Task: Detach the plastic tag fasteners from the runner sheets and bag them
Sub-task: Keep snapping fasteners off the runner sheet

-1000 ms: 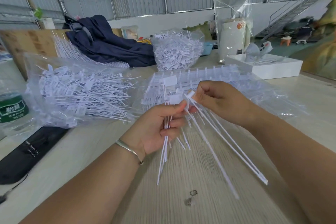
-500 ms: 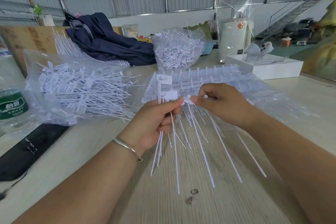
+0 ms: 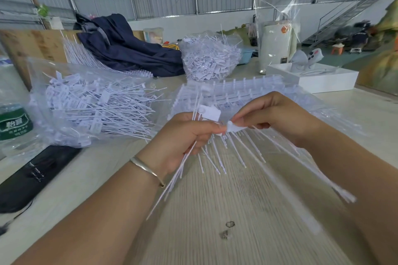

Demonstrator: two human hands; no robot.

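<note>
- The right hand (image 3: 273, 117) pinches the flat white head of one plastic tag fastener (image 3: 233, 127) between thumb and forefinger.
- The left hand (image 3: 183, 137) is curled round a bundle of thin white fasteners (image 3: 183, 170), their stiff tails fanning down.
- Behind lie the ribbed runner sheets (image 3: 237, 90); a clear bag (image 3: 86, 101) of loose fasteners sits left.
- All rest on a pale wood-grain table (image 3: 215, 211) in a corrugated-metal hall.

Left hand (image 3: 183, 135) holds a bunch of fasteners (image 3: 172, 183); right hand (image 3: 271, 118), at its 3 o'clock, pinches a tag head (image 3: 233, 127); filled bag (image 3: 90, 105) lies at 10 o'clock on the tabletop (image 3: 215, 211)
</note>
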